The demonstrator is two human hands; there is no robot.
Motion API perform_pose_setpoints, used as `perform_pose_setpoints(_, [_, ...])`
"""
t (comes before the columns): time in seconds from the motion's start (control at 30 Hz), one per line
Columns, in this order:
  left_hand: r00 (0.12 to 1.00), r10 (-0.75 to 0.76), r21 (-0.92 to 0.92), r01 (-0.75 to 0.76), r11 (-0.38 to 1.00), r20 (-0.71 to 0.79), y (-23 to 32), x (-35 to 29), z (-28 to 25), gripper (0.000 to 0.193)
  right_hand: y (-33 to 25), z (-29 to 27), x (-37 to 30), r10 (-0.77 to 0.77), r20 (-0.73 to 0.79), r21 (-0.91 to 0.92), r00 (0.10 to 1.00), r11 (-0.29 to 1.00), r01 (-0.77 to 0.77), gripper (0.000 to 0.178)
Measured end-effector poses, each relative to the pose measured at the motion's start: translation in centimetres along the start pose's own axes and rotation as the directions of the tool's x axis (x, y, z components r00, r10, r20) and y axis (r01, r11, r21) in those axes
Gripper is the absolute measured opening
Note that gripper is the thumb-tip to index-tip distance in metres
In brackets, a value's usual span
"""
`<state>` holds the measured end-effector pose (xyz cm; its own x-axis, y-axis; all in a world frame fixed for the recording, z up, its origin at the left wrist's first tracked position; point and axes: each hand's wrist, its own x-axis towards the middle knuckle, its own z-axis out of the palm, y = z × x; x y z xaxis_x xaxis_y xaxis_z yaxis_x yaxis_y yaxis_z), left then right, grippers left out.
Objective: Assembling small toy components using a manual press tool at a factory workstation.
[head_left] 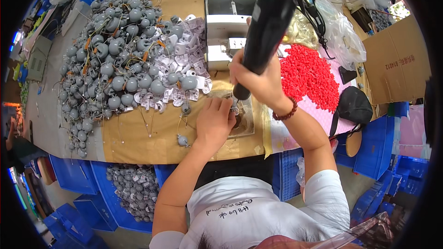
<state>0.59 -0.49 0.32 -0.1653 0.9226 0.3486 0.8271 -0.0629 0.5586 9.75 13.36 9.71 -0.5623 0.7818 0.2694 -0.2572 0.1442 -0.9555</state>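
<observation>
My right hand [258, 80] is wrapped round a black electric screwdriver [266, 30], whose nose points down at the work spot. Right under that nose, my left hand [214, 119] has its fingers closed at a small whitish part [234, 107]; the fingers and the tool cover most of it. Both hands are over a flat rectangular plate [247, 124] near the front edge of the table. Left of my left hand, a loose grey ball-shaped piece [183, 140] lies on the brown paper.
A large heap of grey ball-shaped pieces [117, 46] with wires covers the left, beside white plastic parts [177, 55]. Behind my hands stands a grey-white machine [226, 27]. Red small parts [307, 76], a black pouch [354, 105] and a cardboard box [397, 60] are to the right.
</observation>
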Motion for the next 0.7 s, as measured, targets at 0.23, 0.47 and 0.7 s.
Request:
perform_pose_setpoints(0.23, [1.0,-0.026,-0.02,0.026,0.999,0.009,0.0,-0.1,0.2,0.033,1.5,0.1,-3.4,-0.067,0.018,-0.02,0.998,0.998,0.068,0.042])
perform_pose_setpoints(0.47, [1.0,-0.011,-0.016,0.01,1.0,-0.023,-0.2,-0.1,0.3,0.029,1.6,0.1,-4.2,-0.093,0.055,0.013,0.994,0.996,0.093,0.033])
perform_pose_setpoints(0.7, [1.0,-0.003,-0.075,0.003,0.997,0.0,-0.6,0.0,0.2,0.027,2.7,-0.7,-5.0,-0.265,0.209,-0.216,0.941,0.926,0.309,0.09])
